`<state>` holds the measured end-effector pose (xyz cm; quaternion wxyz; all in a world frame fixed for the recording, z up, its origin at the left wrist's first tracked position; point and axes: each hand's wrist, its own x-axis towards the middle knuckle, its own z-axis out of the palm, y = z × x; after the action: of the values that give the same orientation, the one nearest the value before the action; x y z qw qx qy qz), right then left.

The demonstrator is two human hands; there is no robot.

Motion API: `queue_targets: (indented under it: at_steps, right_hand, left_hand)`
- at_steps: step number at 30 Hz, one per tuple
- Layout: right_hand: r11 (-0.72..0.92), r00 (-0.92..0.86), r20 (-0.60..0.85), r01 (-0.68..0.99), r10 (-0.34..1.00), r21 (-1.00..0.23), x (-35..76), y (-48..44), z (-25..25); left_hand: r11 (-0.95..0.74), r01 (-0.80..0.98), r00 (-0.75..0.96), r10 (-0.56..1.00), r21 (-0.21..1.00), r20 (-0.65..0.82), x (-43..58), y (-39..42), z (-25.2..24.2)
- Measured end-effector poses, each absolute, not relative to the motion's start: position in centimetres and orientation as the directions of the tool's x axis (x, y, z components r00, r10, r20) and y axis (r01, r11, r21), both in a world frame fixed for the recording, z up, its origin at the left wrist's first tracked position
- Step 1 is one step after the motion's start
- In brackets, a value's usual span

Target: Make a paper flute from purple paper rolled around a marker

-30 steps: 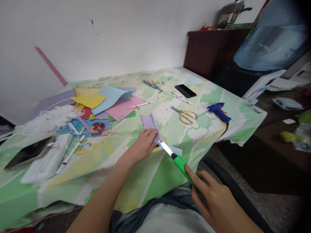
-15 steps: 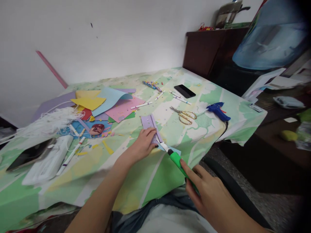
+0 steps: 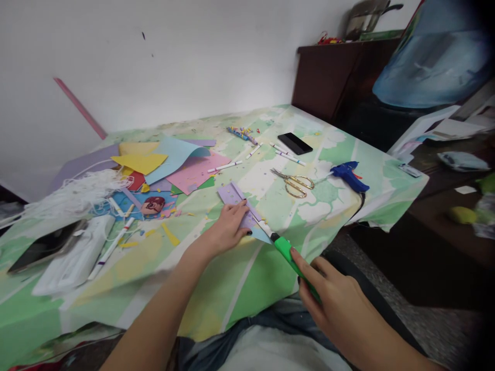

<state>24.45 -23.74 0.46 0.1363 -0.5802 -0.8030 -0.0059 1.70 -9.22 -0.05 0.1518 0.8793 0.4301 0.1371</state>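
My left hand presses a folded piece of purple paper against the table near its front edge, fingers bent over it. Light blue paper peeks out beneath. My right hand is wrapped around a green utility knife, its index finger stretched along the handle. The knife's blade points away from me and lies along the right-hand edge of the purple paper; whether it cuts through I cannot tell. Gold-handled scissors lie beyond, to the right of the paper.
On the right are a blue glue gun and a black phone. Several markers lie further back. Coloured papers, white string, a white plastic case and another phone occupy the left. A water bottle stands at right.
The blade has slid a little toward me along the purple paper, and my right hand has shifted slightly right and down. The paper's far end has turned slightly left under my left hand.
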Motion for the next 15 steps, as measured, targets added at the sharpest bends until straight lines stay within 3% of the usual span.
queue_targets:
  at_steps: [4,7,12,15]
  right_hand:
    - [0.326,-0.291,0.216,0.933,0.932,-0.151,24.6,-23.8,0.4]
    - [0.342,-0.309,0.202,0.926,0.93,-0.158,24.8,-23.9,0.6]
    - [0.355,-0.327,0.18,0.922,0.928,-0.156,25.1,-23.7,1.0]
    - [0.384,-0.354,0.19,0.91,0.916,-0.155,25.5,-23.6,1.1]
  left_hand:
    - [-0.519,0.676,0.536,0.833,0.524,0.133,1.2,-8.8,0.7]
    - [-0.404,0.683,0.397,0.905,0.609,0.155,1.1,-7.5,1.2]
    - [-0.168,0.927,0.058,0.948,0.335,0.314,2.7,-4.1,0.9]
    - [-0.069,0.966,0.0,0.963,0.248,0.269,4.1,-2.5,0.2]
